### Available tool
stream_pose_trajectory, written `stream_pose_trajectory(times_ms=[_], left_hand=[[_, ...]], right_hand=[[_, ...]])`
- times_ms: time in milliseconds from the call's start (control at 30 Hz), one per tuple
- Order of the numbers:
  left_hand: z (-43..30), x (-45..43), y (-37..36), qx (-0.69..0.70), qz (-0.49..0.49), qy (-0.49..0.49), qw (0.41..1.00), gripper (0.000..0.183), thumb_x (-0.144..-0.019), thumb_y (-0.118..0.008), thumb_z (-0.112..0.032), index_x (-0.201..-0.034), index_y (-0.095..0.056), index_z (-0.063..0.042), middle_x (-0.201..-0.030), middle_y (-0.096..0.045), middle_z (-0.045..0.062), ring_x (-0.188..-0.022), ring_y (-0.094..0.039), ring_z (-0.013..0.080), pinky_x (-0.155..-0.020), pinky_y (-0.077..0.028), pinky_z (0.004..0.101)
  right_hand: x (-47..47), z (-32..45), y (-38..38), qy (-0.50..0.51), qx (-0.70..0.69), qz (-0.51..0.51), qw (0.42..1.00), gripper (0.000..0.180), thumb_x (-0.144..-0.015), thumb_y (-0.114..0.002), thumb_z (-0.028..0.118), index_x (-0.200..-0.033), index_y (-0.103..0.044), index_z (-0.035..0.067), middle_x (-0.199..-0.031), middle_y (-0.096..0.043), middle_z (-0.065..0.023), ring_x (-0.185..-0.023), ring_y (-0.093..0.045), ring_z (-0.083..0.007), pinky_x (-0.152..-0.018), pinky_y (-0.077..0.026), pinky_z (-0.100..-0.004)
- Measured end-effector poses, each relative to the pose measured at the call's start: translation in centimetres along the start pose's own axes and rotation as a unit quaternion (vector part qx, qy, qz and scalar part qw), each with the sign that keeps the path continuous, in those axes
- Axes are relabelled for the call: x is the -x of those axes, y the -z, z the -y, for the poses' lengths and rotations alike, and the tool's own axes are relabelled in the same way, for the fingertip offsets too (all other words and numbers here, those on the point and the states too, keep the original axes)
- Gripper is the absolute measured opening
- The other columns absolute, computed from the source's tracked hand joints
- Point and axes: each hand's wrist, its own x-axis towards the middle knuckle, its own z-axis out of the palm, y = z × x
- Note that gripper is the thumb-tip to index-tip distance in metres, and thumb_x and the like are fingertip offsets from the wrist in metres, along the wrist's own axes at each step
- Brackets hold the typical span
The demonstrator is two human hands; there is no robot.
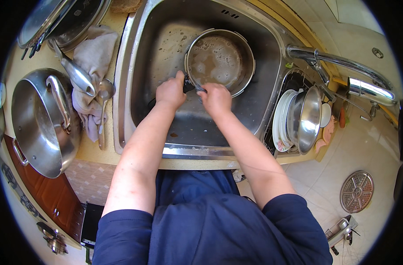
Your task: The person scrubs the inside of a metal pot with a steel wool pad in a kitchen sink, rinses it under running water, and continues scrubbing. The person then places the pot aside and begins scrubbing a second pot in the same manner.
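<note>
A round metal pot (249, 71) stands in the stainless steel sink (258, 116), holding cloudy, foamy water. My left hand (170, 91) is closed around the pot's dark handle (187, 84) at its lower left side. At the near rim, my right hand (216, 99) pinches a small greyish scrubber (200, 88), mostly covered by my fingers, against the pot by the handle. Another dark object lies partly hidden behind my left wrist on the sink floor.
Left of the sink are a large steel pot (39, 122), a grey cloth (97, 53), a ladle (106, 91) and lids (72, 20). At the right, a dish rack holds plates (281, 122) and a steel bowl (309, 121); above it extends the chrome faucet (347, 61).
</note>
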Motion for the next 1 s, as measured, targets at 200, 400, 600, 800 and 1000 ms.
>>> stream_pose_trajectory(times_ms=[200,400,600,800,1000], left_hand=[[0.2,0.1,0.1,-0.006,0.018,0.005,1.0,0.042,-0.072,-0.069,-0.014,-0.106,-0.045,-0.009,-0.093,-0.067,0.018,-0.087,-0.065,0.0369,-0.075,-0.053,0.0467],[0.1,-0.2,-0.1,0.01,-0.001,-0.005,1.0,0.041,-0.071,-0.067,-0.014,-0.106,-0.046,-0.009,-0.09,-0.067,0.019,-0.086,-0.065,0.0383,-0.075,-0.052,0.0479],[0.2,0.0,0.2,0.005,-0.004,-0.006,1.0,0.04,-0.071,-0.067,-0.014,-0.105,-0.046,-0.009,-0.089,-0.067,0.019,-0.085,-0.065,0.0389,-0.074,-0.052,0.0481],[0.1,0.0,0.0,0.009,0.0,-0.005,1.0,0.039,-0.072,-0.067,-0.014,-0.104,-0.046,-0.009,-0.089,-0.067,0.019,-0.085,-0.065,0.0384,-0.074,-0.052,0.0479],[0.2,0.1,0.2,0.004,0.01,0.0,1.0,0.039,-0.071,-0.067,-0.014,-0.105,-0.046,-0.009,-0.09,-0.067,0.019,-0.086,-0.065,0.0381,-0.074,-0.052,0.048]], right_hand=[[1.6,-1.3,1.4,-0.014,0.008,-0.02,1.0,0.017,-0.069,-0.074,0.016,-0.084,-0.069,0.009,-0.084,-0.067,-0.0083,-0.086,-0.062,-0.029,-0.075,-0.05,-0.0398],[0.9,-0.4,0.4,0.012,0.027,-0.035,0.999,0.017,-0.068,-0.074,0.016,-0.083,-0.068,0.009,-0.083,-0.066,-0.0084,-0.084,-0.061,-0.0289,-0.075,-0.049,-0.0393],[1.1,-0.8,0.0,0.013,0.011,-0.067,0.998,0.018,-0.067,-0.074,0.014,-0.083,-0.068,0.01,-0.082,-0.066,-0.0081,-0.083,-0.06,-0.0291,-0.074,-0.049,-0.04],[1.3,-1.1,0.6,0.017,0.034,-0.052,0.998,0.017,-0.066,-0.075,0.015,-0.08,-0.068,0.009,-0.082,-0.065,-0.0083,-0.084,-0.06,-0.0286,-0.074,-0.048,-0.0393],[0.5,0.2,0.4,0.019,0.013,-0.047,0.999,0.016,-0.069,-0.074,0.016,-0.082,-0.069,0.009,-0.083,-0.066,-0.009,-0.084,-0.061,-0.0293,-0.075,-0.049,-0.0394]])
